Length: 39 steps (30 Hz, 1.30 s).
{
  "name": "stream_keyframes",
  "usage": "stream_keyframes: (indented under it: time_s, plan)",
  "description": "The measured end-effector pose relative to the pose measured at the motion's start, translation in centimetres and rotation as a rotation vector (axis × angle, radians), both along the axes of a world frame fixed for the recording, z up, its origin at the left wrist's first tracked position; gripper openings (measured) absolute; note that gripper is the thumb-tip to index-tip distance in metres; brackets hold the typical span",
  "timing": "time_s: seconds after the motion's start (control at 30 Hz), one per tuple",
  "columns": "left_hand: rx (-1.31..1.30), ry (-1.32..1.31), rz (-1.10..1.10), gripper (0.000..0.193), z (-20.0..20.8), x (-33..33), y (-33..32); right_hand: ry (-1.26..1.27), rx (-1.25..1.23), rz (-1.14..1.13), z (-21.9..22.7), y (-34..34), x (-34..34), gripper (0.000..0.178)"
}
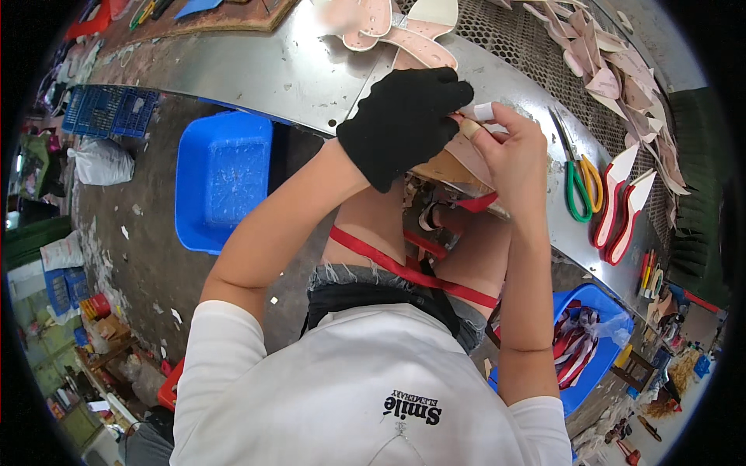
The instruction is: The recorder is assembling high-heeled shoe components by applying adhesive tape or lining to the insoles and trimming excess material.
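My left hand (pixel 406 124), in a black glove, is closed with its fingertips meeting the right hand above the metal bench edge. My right hand (pixel 509 147) is bare with white tape round one finger, thumb and forefinger pinched together. Whatever sits between the fingertips is small and mostly covered. Under the right hand a flat pale pink piece (pixel 472 161) shows in part; I cannot tell if it is held. Beyond the left hand, several pale pink shoe-shaped pieces (pixel 423 46) overlap on the metal bench (pixel 311 70).
Right of my hands lie scissors with green and orange handles (pixel 576 190) and two red-and-white pointed pieces (pixel 622 198). A pile of pink pieces (pixel 622 78) covers part of the mesh surface (pixel 513 43). A blue bin (pixel 225 182) stands left; another bin (pixel 598 373), right, holds red-and-white strips.
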<state>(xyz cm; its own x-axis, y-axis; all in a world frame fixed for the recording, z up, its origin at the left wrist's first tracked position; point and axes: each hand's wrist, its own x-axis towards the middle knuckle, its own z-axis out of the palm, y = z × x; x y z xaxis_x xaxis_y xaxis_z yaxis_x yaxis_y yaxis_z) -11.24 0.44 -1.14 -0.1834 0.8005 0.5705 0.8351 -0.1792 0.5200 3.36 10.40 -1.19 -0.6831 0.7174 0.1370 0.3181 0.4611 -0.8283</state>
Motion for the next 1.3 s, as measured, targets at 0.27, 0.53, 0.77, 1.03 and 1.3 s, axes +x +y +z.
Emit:
stream_keyframes:
  time_s: [0.27, 0.53, 0.77, 1.03, 1.3]
  plan:
    - [-0.116, 0.223, -0.125, 0.025, 0.2, -0.4, 0.2, -0.013, -0.306, -0.008, 0.7, 1.3, 2.7, 0.011]
    - [-0.226, 0.260, -0.192, 0.019, 0.9, -0.3, 0.4, -0.159, 0.195, -0.120, 0.3, -2.5, 1.9, 0.011]
    - [-0.164, 0.404, -0.245, 0.016, -0.9, -0.4, 3.0, -0.252, 0.529, -0.034, 0.5, -2.3, 2.3, 0.013]
    - [-0.159, 0.239, -0.394, 0.025, -1.1, 1.6, 4.5, -0.171, -0.346, 0.226, 1.5, 5.1, 6.2, 0.018]
    - [-0.393, -0.021, -0.442, 0.031, 0.0, 1.1, 4.4, -0.075, -0.259, 0.039, 2.6, 1.8, 8.2, 0.013]
